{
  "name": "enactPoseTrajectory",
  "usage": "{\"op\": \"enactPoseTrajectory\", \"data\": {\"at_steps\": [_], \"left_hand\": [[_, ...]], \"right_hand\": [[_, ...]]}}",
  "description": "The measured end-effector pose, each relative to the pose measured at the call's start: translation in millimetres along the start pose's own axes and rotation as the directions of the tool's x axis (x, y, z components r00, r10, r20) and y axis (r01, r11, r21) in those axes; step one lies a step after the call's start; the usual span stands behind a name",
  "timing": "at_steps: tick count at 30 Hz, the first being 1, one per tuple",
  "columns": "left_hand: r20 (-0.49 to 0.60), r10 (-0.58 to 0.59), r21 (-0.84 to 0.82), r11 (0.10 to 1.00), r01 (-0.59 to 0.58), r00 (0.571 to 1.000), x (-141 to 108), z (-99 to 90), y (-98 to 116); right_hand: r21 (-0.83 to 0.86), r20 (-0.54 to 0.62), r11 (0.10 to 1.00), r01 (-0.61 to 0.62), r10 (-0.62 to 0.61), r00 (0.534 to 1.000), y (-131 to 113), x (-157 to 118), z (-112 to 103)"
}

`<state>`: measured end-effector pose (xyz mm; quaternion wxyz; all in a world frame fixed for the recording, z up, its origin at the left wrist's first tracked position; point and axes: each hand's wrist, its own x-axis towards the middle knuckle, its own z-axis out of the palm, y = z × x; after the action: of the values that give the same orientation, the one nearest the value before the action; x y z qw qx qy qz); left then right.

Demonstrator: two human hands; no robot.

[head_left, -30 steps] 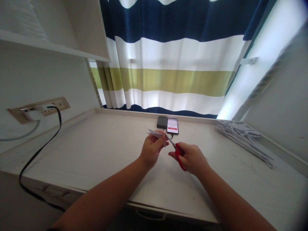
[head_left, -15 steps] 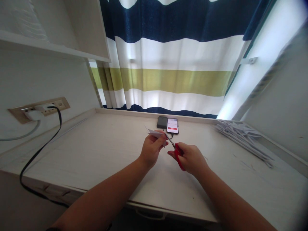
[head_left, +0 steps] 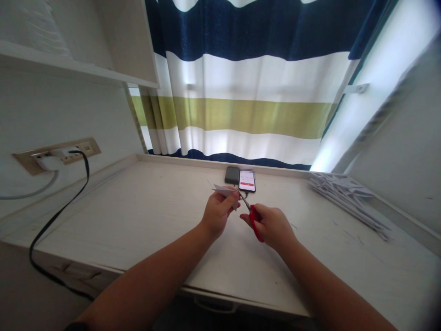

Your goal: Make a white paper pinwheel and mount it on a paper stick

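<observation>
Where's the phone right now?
In the head view, the phone lies at the desk's far edge, slightly right of centre, just right of the dark rectangular block, beyond both hands.

Striped curtain (head_left: pixel 241 115) w/ light behind; white desk (head_left: pixel 155 220); wall sockets (head_left: pixel 62 155) at L.

Curtain (head_left: pixel 255 82): horiz. stripes, navy, wht & olive. Scissors (head_left: pixel 255 224): red handles, grey blades. Paper (head_left: pixel 224 190): wht. Desk (head_left: pixel 155 197): off-wht w/ faint grain. Phone screen (head_left: pixel 247 178): wht w/ red bar. Power bank (head_left: pixel 232 175): dk grey. Cord (head_left: pixel 73 200): blk.
</observation>
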<state>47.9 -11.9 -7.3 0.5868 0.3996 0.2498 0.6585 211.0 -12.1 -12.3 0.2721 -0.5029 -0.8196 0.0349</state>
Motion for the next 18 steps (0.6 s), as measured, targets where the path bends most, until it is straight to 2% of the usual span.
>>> {"op": "enactPoseTrajectory", "data": {"at_steps": [3,6,13,18], "left_hand": [[-0.019,-0.036,-0.018,0.999,0.036,0.999,1,0.5,-1],[-0.037,-0.080,-0.057,0.995,0.078,0.996,3,-0.7,-3],[-0.039,-0.175,-0.175,0.971,0.166,0.984,6,-7.6,-3],[0.031,-0.216,-0.247,0.944,0.217,0.976,8,-9.2,-1]], "right_hand": [[0.011,-0.003,1.000,-0.011,0.011,1.000,2,1,3],[0.034,0.023,0.992,-0.124,0.123,0.992,11,6,3],[-0.067,-0.042,0.916,-0.396,0.393,0.918,70,24,-6],[-0.131,-0.053,0.866,-0.483,0.481,0.875,93,26,-7]]}}
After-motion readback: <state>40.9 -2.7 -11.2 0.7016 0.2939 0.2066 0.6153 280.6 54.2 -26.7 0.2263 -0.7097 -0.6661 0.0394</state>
